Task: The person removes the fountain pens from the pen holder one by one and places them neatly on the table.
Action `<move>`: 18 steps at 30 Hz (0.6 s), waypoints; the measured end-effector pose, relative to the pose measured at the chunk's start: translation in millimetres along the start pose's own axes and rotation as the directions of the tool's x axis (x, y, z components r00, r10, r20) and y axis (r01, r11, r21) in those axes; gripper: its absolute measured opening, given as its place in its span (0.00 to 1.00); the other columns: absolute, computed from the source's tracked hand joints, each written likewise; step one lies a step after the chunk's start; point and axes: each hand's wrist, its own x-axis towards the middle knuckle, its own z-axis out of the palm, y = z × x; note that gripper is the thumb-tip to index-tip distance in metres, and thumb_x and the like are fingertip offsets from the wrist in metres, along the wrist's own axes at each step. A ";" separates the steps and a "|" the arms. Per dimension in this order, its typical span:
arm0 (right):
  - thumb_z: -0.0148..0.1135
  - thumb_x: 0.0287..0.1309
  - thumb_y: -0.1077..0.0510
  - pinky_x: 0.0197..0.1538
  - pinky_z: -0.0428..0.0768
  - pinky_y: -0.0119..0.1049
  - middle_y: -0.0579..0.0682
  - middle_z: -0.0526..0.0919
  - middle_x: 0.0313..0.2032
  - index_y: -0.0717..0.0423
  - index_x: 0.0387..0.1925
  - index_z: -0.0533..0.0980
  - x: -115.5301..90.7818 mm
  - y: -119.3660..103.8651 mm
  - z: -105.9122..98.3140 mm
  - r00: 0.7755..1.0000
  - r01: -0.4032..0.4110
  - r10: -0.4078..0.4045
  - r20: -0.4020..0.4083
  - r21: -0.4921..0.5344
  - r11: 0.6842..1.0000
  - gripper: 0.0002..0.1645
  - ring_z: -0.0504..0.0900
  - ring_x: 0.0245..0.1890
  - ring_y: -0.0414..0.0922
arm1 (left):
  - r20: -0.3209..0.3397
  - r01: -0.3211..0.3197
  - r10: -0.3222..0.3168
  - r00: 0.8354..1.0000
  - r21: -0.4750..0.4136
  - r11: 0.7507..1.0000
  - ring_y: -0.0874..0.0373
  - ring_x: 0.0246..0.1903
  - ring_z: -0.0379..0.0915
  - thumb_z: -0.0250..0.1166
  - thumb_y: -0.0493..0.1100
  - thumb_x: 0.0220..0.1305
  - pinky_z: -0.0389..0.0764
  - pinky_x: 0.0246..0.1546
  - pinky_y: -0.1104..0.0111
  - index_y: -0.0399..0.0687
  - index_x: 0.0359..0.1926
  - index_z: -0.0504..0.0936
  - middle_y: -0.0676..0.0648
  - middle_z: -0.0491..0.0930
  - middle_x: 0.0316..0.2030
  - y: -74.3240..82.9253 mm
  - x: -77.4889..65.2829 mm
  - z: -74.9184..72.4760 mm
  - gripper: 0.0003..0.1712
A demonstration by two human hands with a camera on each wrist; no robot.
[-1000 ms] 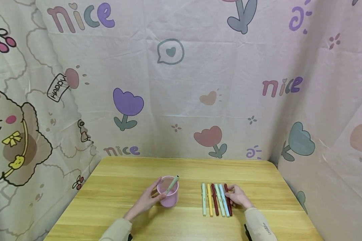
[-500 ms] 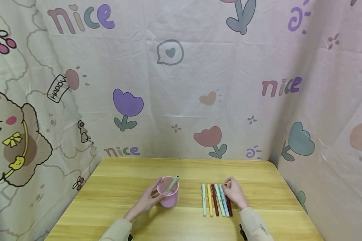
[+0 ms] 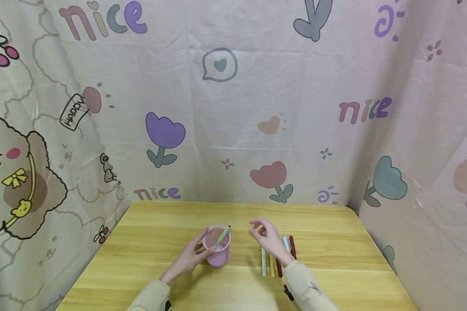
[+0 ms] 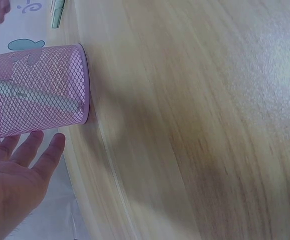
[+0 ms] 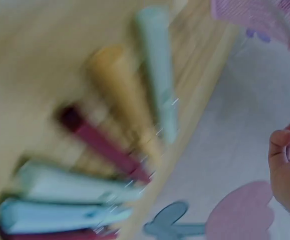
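Observation:
My left hand [image 3: 190, 255] holds a pink mesh pen cup [image 3: 219, 258] from its left side, thumb on the near side and fingers round the far side. One light green pen [image 3: 222, 237] leans in the cup, its end above the rim. Over the row of pens, my right hand [image 3: 270, 237] is raised with fingers loosely bent and nothing visible in them. Beneath it lie a light green pen [image 5: 157, 65], a yellow pen [image 5: 122, 90], a dark red pen [image 5: 104, 142], a second light green pen [image 5: 69, 185], a light blue pen [image 5: 54, 216] and another dark red pen [image 5: 59, 235].
Both the cup and the pens are on a wooden table [image 3: 171, 220]. Behind it and at both sides hang printed cloths [image 3: 225, 108]. The right hand and sleeve partly cover the pen row in the head view.
My right hand has left the rightmost dark red pen and moved up and left across the row, toward the cup. The left hand and the cup have stayed in place.

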 end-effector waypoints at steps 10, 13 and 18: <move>0.63 0.67 0.56 0.36 0.81 0.23 0.64 0.79 0.49 0.62 0.64 0.73 17.8 -27.0 35.6 0.986 0.091 -0.095 0.135 0.035 0.995 0.26 0.82 0.38 0.48 | -0.002 0.006 -0.006 1.000 -0.017 1.000 0.19 0.68 0.56 0.65 0.41 0.69 0.69 0.67 0.39 0.27 0.77 0.43 0.22 0.49 0.74 1.6 1.5 3.9 0.50; 0.63 0.68 0.56 0.35 0.82 0.24 0.64 0.78 0.50 0.62 0.65 0.71 19.9 -30.2 42.2 0.980 0.096 -0.100 0.170 0.035 0.995 0.28 0.82 0.38 0.48 | 0.002 0.003 -0.003 1.000 -0.012 1.000 0.19 0.68 0.56 0.65 0.42 0.69 0.70 0.66 0.39 0.26 0.76 0.42 0.22 0.47 0.74 1.6 1.8 5.6 0.50; 0.60 0.69 0.58 0.36 0.83 0.24 0.64 0.76 0.50 0.64 0.67 0.69 22.2 -33.3 49.2 0.975 0.097 -0.097 0.202 0.008 0.995 0.28 0.82 0.39 0.46 | -0.002 0.020 -0.020 1.000 -0.006 1.000 0.20 0.68 0.56 0.65 0.43 0.68 0.70 0.67 0.40 0.27 0.77 0.43 0.21 0.47 0.74 1.3 2.0 8.4 0.51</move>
